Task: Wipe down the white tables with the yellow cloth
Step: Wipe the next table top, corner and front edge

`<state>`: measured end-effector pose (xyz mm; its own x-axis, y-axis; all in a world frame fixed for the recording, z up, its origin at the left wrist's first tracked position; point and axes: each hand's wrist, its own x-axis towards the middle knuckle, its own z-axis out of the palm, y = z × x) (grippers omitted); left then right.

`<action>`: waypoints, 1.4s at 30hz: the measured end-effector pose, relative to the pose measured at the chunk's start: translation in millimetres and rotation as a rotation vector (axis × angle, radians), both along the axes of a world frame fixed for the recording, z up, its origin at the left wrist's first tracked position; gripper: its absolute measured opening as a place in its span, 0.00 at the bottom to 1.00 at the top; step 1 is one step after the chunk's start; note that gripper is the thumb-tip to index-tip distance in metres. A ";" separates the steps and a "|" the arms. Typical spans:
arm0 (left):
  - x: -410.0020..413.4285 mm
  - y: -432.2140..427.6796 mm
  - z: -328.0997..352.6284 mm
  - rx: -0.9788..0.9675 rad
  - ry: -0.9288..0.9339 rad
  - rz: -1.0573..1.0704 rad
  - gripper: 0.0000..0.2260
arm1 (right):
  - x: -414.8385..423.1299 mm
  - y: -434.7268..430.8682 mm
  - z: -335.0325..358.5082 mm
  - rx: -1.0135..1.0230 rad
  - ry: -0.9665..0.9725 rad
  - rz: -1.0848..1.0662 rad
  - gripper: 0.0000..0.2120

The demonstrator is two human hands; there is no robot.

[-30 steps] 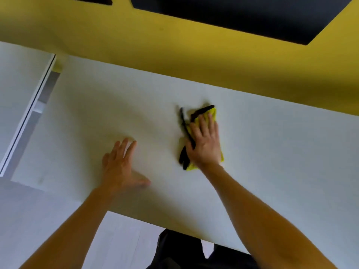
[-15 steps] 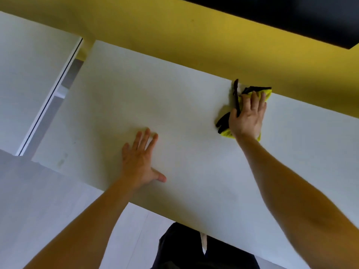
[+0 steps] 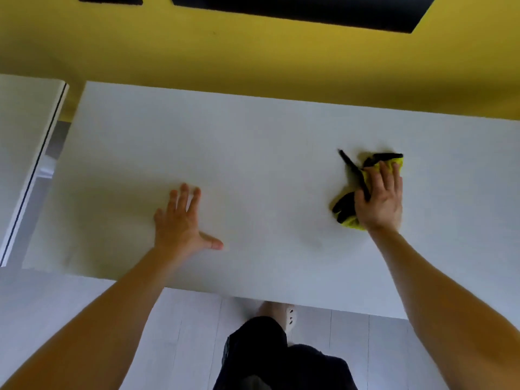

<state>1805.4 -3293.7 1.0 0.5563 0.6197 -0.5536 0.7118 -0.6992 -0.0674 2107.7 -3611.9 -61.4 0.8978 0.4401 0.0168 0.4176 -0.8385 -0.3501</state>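
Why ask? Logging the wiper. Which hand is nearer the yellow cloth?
Right. The right hand presses on the yellow cloth; the left hand lies flat on the table, left of it.

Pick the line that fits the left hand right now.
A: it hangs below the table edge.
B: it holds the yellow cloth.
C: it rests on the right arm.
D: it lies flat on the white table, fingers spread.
D: the left hand lies palm down on the white table, fingers spread and holding nothing, while the yellow cloth sits under the right hand.
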 end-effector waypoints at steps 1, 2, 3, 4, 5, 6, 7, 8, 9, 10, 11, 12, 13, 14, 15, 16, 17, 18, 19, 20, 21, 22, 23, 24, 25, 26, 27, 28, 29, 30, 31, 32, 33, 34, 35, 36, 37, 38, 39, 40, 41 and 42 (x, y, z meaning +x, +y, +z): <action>0.5 0.3 0.0 -0.003 0.006 -0.001 0.74 | -14.5 1.7 -0.2 0.000 0.001 -0.144 0.30; 0.9 -0.2 0.3 -0.011 0.011 -0.006 0.74 | -40.1 14.8 -0.8 0.003 -0.003 -0.231 0.30; 0.9 0.0 1.1 -0.013 0.018 -0.006 0.74 | -73.5 36.3 0.3 0.019 -0.008 -0.220 0.29; 2.0 0.3 2.4 -0.010 0.027 0.000 0.74 | -110.6 61.2 1.7 0.048 -0.006 -0.104 0.29; 4.1 0.0 3.7 -0.013 0.036 0.005 0.74 | -147.5 85.0 3.8 0.065 0.001 0.085 0.28; 6.4 -0.9 4.6 -0.017 0.046 0.002 0.74 | -179.5 102.3 5.7 0.066 0.010 0.304 0.28; 7.5 -4.3 5.9 -0.014 0.052 -0.003 0.73 | -203.3 109.4 7.3 0.057 0.024 0.501 0.27; 8.7 -9.0 8.4 0.000 0.048 -0.007 0.72 | -213.8 106.4 7.2 0.051 0.021 0.635 0.28; 11.1 -13.3 11.0 0.023 0.033 -0.032 0.69 | -210.4 94.8 5.0 0.063 0.006 0.694 0.28; 14.6 -18.1 13.9 0.031 0.018 -0.092 0.66 | -200.2 76.9 2.3 0.081 -0.006 0.689 0.28; 19.2 -24.0 17.7 0.022 -0.002 -0.183 0.64 | -187.2 52.8 0.4 0.080 -0.002 0.643 0.29; 23.6 -31.4 20.4 0.008 -0.027 -0.280 0.63 | -172.1 23.6 -1.9 0.061 0.003 0.556 0.29; 27.2 -41.6 22.1 -0.015 -0.049 -0.367 0.65 | -156.1 -9.1 -3.1 0.045 0.007 0.435 0.29; 30.2 -54.1 23.1 -0.048 -0.058 -0.433 0.67 | -141.1 -41.8 -3.5 0.045 0.008 0.309 0.29; 32.1 -66.8 22.5 -0.078 -0.051 -0.477 0.69 | -127.6 -71.4 -3.7 0.050 0.001 0.181 0.29; 33.6 -78.2 20.6 -0.089 -0.040 -0.505 0.71 | -118.1 -93.2 -2.8 0.053 -0.011 0.040 0.29; 34.0 -87.9 17.7 -0.075 -0.028 -0.525 0.72 | -115.3 -104.2 -2.1 0.050 -0.017 -0.119 0.29; 33.5 -95.0 14.5 -0.050 -0.016 -0.543 0.73 | -119.3 -103.0 -3.2 0.042 -0.015 -0.296 0.29; 32.4 -98.7 11.4 -0.021 -0.005 -0.559 0.73 | -128.4 -90.4 -4.5 0.034 -0.007 -0.476 0.29; 31.4 -98.2 8.5 0.005 0.000 -0.569 0.74 | -142.2 -69.4 -4.3 0.025 0.000 -0.611 0.29; 31.4 -96.3 6.9 0.020 0.005 -0.582 0.74 | -158.7 -43.9 -2.5 0.023 0.004 -0.649 0.30; 30.7 -94.7 6.1 0.022 0.012 -0.590 0.74 | -178.1 -18.6 -0.6 0.037 -0.001 -0.568 0.30; 30.7 -94.2 6.3 0.020 0.018 -0.586 0.73 | -197.3 3.9 0.8 0.058 -0.001 -0.388 0.29; 31.9 -94.7 6.7 0.026 0.024 -0.579 0.73 | -215.1 19.9 0.5 0.063 -0.006 -0.166 0.28; 33.3 -95.9 6.9 0.030 0.028 -0.579 0.73 | -227.4 26.3 -0.3 0.050 -0.003 0.064 0.28; 34.2 -97.7 7.3 0.020 0.026 -0.583 0.73 | -229.2 23.3 -0.3 0.037 0.003 0.279 0.28; 35.0 -98.4 6.8 0.009 0.018 -0.585 0.73 | -219.8 12.0 -0.2 0.024 -0.001 0.460 0.29; 35.6 -98.4 7.4 0.004 0.015 -0.583 0.73 | -205.4 -4.8 -1.1 0.004 -0.010 0.586 0.29; 35.6 -98.0 8.6 0.010 0.025 -0.581 0.73 | -189.0 -26.1 -2.7 -0.023 -0.012 0.634 0.29; 35.8 -96.9 9.6 0.021 0.043 -0.590 0.73 | -170.7 -52.2 -3.9 -0.039 -0.013 0.596 0.29; 36.2 -95.7 10.9 0.033 0.060 -0.605 0.74 | -151.6 -82.3 -4.0 -0.034 -0.012 0.482 0.28; 36.4 -95.4 12.3 0.044 0.073 -0.619 0.74 | -132.7 -115.1 -3.6 -0.014 -0.014 0.314 0.28; 37.2 -96.9 14.0 0.060 0.085 -0.633 0.74 | -114.9 -146.2 -3.0 0.013 -0.019 0.125 0.28; 38.5 -99.6 16.7 0.077 0.102 -0.648 0.73 | -101.6 -171.6 -2.5 0.028 -0.014 -0.068 0.28; 42.9 -104.1 20.5 0.103 0.127 -0.670 0.72 | -93.1 -186.6 -2.8 0.029 -0.006 -0.240 0.28; 51.2 -109.2 26.7 0.131 0.156 -0.699 0.70 | -88.1 -188.3 -2.8 0.026 0.002 -0.373 0.29; 64.1 -113.8 32.8 0.143 0.174 -0.733 0.65 | -87.0 -178.9 -1.4 0.017 0.011 -0.474 0.29; 80.9 -118.2 37.4 0.143 0.177 -0.785 0.58 | -89.8 -162.2 0.4 0.008 0.020 -0.534 0.31; 99.6 -123.0 41.1 0.150 0.164 -0.849 0.51 | -97.6 -141.9 2.8 0.012 0.023 -0.539 0.32; 120.6 -129.8 45.0 0.161 0.143 -0.902 0.45 | -108.6 -121.3 5.6 0.026 0.017 -0.488 0.31; 144.1 -138.0 48.2 0.168 0.109 -0.938 0.42 | -121.4 -101.9 7.7 0.043 0.005 -0.390 0.28; 169.0 -147.2 49.7 0.164 0.070 -0.958 0.41 | -133.7 -86.6 6.5 0.049 -0.011 -0.263 0.24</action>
